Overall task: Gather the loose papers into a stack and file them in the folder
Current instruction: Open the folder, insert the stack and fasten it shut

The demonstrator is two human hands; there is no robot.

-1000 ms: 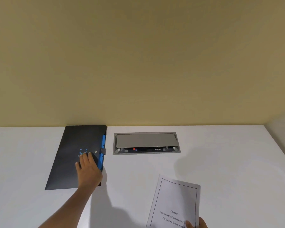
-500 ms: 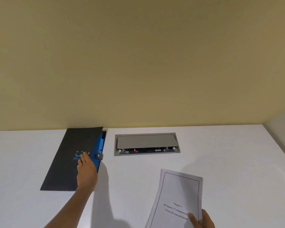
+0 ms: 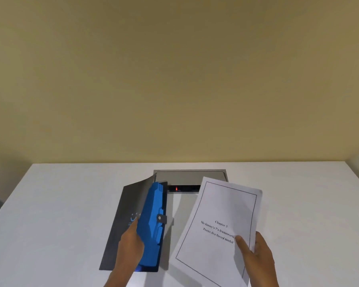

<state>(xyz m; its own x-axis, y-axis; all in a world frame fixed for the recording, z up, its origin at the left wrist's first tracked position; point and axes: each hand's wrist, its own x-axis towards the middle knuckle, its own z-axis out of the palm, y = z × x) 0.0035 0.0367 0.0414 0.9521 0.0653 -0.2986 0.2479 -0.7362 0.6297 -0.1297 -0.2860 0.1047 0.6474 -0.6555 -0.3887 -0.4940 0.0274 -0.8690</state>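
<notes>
A dark grey folder (image 3: 123,212) lies on the white table, its front cover lifted to show blue accordion pockets (image 3: 152,220) inside. My left hand (image 3: 131,245) grips the cover's edge and holds it up. A stack of white papers (image 3: 220,228) with a printed title page hangs above the table to the right of the folder. My right hand (image 3: 255,251) pinches the stack at its lower right corner, thumb on top.
A grey cable hatch (image 3: 190,177) with a red light is set into the white table (image 3: 60,204) behind the folder and papers. A beige wall rises at the table's far edge. Something dark shows at the far left edge.
The folder's cover has been lifted open by my left hand, exposing the blue pockets. My right hand has raised the papers and brought them closer to the folder.
</notes>
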